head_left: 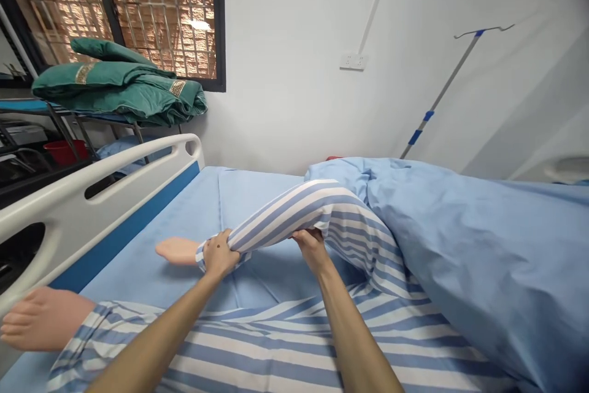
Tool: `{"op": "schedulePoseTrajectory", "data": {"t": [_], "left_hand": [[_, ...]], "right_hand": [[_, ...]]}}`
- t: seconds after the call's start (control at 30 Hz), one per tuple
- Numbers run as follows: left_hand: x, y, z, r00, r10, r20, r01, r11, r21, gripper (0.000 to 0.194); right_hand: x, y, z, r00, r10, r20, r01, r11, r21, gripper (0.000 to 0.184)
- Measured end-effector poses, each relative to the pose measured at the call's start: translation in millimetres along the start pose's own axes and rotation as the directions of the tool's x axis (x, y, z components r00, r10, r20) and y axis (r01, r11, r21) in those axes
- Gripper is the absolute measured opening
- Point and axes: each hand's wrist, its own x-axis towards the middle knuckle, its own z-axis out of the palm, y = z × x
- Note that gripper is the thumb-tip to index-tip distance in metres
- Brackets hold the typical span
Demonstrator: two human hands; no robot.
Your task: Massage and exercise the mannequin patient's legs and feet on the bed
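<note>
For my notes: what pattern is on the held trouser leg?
The trouser leg has blue and white stripes, best in the head view.

Two hands show: one left hand (219,253) and one right hand (313,248). There are two manikin feet (178,251) (41,319), one raised striped trouser leg (317,215) and one flat striped trouser leg (230,344). One blue blanket (460,246) and one white bed side rail (92,209) are in view. The wall has one socket plate (353,61) and one window (161,13). There is one IV pole (442,92) with three blue bands (427,116), one green folded blanket pile (115,86) and one red bucket (64,151).
</note>
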Motion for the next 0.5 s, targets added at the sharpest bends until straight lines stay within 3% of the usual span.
{"op": "schedulePoseTrajectory", "data": {"t": [0.1, 0.2, 0.33, 0.5], "left_hand": [[-7, 4, 19.7, 0.999, -0.024, -0.041, 0.021, 0.998, -0.060, 0.040], [-6, 2, 23.1, 1.000, -0.011, 0.006, 0.011, 0.998, -0.067, 0.039], [-1, -5, 7.8, 0.992, 0.033, 0.118, -0.031, 0.999, -0.020, 0.038], [0, -24, -30.2, 0.986, 0.089, 0.142, -0.105, 0.989, 0.104, 0.038]], "right_hand": [[0, -2, -5, 1.000, -0.012, 0.005, 0.013, 0.999, -0.046, 0.015], [0, -2, -4, 1.000, 0.002, 0.003, -0.001, 1.000, -0.025, 0.012], [0, 0, 0, 0.999, 0.037, -0.034, -0.036, 0.999, 0.028, 0.014], [-5, 9, 8, 0.995, 0.098, 0.014, -0.099, 0.991, 0.088, 0.009]]}}
